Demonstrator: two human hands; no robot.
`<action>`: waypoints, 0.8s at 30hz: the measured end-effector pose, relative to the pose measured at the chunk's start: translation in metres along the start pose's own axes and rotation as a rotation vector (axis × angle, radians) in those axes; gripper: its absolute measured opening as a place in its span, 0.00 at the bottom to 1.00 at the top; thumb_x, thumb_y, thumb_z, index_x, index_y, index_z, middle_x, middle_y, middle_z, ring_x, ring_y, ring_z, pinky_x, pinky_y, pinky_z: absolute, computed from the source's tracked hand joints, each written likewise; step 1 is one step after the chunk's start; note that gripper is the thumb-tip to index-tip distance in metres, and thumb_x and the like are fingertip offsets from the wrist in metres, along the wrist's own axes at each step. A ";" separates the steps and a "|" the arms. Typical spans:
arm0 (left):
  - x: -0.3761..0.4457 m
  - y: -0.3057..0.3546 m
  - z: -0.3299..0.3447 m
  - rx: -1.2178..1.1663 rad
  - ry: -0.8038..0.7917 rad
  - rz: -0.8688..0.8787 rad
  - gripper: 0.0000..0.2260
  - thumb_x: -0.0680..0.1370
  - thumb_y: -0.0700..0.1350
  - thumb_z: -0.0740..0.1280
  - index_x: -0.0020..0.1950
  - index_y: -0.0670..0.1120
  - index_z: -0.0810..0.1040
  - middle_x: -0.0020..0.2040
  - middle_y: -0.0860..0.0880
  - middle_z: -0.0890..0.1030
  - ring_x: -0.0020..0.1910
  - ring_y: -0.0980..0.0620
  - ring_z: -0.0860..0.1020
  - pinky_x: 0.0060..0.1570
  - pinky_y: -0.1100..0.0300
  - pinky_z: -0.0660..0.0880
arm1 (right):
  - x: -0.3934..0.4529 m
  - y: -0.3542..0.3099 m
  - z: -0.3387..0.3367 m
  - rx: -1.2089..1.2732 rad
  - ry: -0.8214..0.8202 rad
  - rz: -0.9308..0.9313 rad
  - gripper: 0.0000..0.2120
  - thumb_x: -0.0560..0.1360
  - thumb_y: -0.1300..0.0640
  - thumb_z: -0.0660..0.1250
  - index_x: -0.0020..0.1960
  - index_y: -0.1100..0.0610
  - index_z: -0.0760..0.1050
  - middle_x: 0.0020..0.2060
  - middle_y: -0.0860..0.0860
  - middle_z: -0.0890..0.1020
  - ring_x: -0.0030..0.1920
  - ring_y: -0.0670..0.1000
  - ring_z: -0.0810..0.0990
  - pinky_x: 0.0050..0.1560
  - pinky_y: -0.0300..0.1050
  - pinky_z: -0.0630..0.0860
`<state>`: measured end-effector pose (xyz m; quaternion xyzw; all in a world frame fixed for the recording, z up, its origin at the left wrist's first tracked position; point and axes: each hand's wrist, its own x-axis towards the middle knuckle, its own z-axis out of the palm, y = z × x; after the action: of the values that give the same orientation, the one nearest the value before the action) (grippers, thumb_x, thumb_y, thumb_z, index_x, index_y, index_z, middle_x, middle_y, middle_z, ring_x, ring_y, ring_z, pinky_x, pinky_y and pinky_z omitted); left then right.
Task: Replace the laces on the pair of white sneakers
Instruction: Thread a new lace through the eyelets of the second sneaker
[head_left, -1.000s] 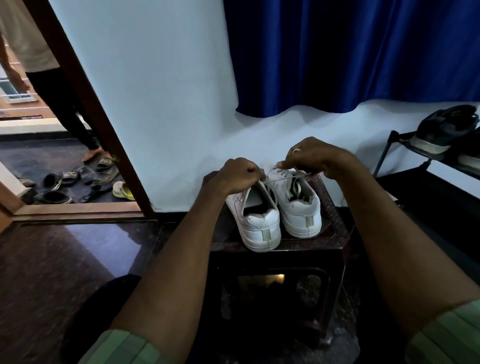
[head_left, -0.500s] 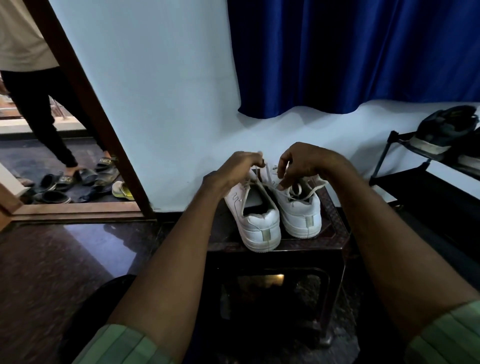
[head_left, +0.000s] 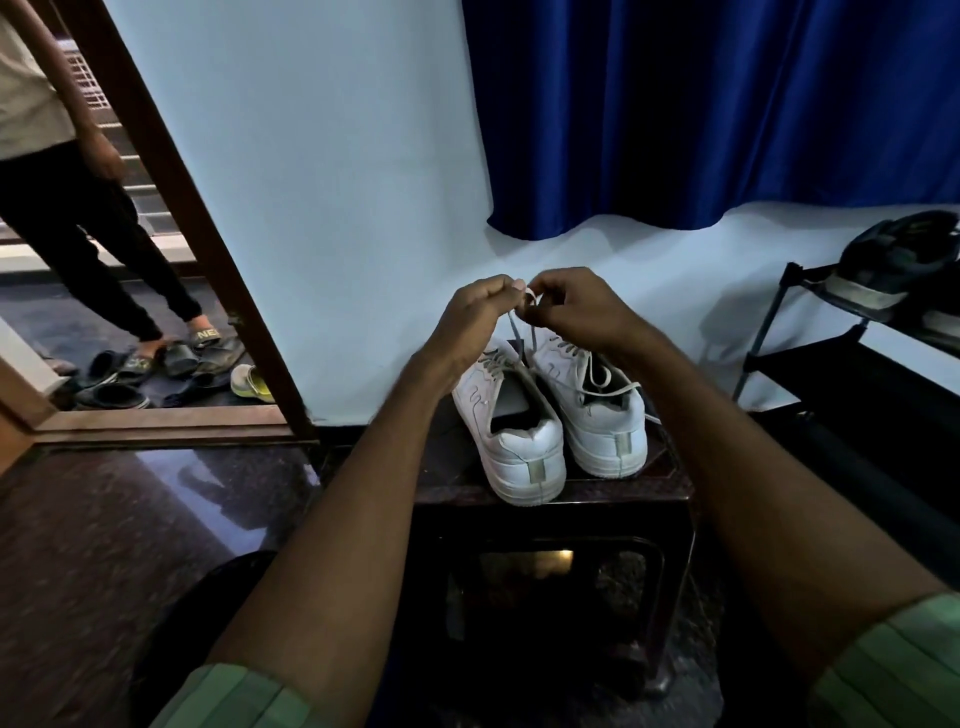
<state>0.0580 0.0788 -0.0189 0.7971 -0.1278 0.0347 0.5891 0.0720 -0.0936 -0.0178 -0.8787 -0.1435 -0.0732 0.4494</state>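
Note:
Two white sneakers stand side by side, heels toward me, on a dark low table (head_left: 670, 483). The left sneaker (head_left: 511, 431) sits nearer my left arm; the right sneaker (head_left: 597, 410) has a loose white lace (head_left: 615, 387) trailing over its opening. Above the shoes, my left hand (head_left: 478, 317) and my right hand (head_left: 576, 306) meet fingertip to fingertip. Both pinch a white lace end (head_left: 529, 299), and two strands run from it down toward the right sneaker's front. The eyelets under my hands are partly hidden.
A blue curtain (head_left: 701, 114) hangs on the white wall behind. A black shoe rack (head_left: 800, 332) with dark shoes stands at the right. At the left, a wooden door frame (head_left: 171, 208) opens on a person's legs and several sandals (head_left: 156, 374).
Both hands have risen from the shoes and come together, lifting the lace up above the sneakers. The person in the doorway has stepped further into view.

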 end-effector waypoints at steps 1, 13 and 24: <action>0.001 -0.001 -0.001 -0.015 0.036 -0.002 0.14 0.83 0.50 0.64 0.47 0.40 0.80 0.48 0.48 0.81 0.48 0.57 0.77 0.51 0.60 0.70 | 0.000 -0.001 0.000 0.031 -0.013 0.006 0.06 0.76 0.54 0.74 0.44 0.57 0.84 0.38 0.55 0.85 0.37 0.47 0.77 0.41 0.45 0.74; 0.002 -0.003 0.003 0.092 0.185 0.032 0.19 0.83 0.62 0.62 0.47 0.51 0.86 0.44 0.54 0.87 0.41 0.57 0.80 0.44 0.61 0.74 | 0.002 -0.015 -0.007 1.022 -0.181 0.301 0.13 0.85 0.54 0.60 0.42 0.53 0.75 0.27 0.46 0.68 0.24 0.43 0.58 0.26 0.38 0.48; -0.005 0.004 -0.001 -0.039 0.016 -0.087 0.13 0.79 0.52 0.65 0.40 0.48 0.83 0.47 0.46 0.87 0.45 0.52 0.80 0.50 0.52 0.71 | 0.004 -0.009 0.000 0.716 -0.008 0.275 0.09 0.76 0.55 0.74 0.51 0.60 0.87 0.30 0.49 0.69 0.28 0.46 0.59 0.27 0.40 0.55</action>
<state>0.0520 0.0792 -0.0162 0.7899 -0.0887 0.0129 0.6066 0.0730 -0.0879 -0.0095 -0.6773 -0.0424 0.0459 0.7331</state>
